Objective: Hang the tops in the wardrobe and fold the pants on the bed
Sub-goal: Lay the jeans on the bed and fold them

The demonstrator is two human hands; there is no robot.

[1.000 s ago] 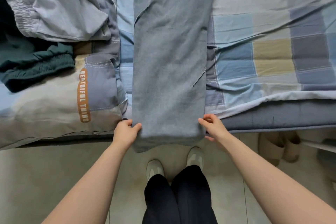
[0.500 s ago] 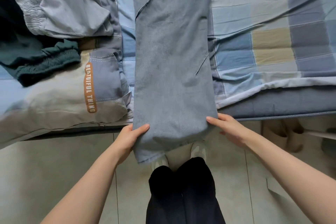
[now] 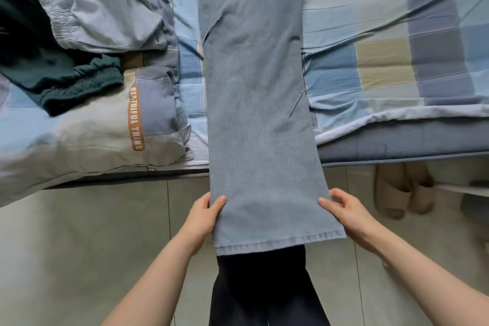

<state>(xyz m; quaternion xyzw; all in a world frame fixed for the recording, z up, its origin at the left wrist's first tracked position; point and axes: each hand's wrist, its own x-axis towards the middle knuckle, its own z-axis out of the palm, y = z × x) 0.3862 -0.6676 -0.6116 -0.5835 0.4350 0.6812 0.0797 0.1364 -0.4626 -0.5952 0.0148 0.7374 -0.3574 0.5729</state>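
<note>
Bed (image 3: 397, 42) with checked sheet, serving as the folding surface. Blue-grey pants (image 3: 254, 103), legs stacked, lie lengthwise across it, the hem end lifted clear of the mattress edge, probably to be carried forward for a fold. Unsorted garments (image 3: 79, 21) are heaped at left beside a lettered pillow (image 3: 105, 124). Left hand (image 3: 202, 216) and right hand (image 3: 346, 213) each pinch one side edge near the hem, keeping it taut; fingers beneath are hidden.

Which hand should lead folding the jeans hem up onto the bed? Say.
Neither clearly: left hand and right hand each pinch one edge of the blue jeans above the hem, level and mirrored. Use both together.
</note>
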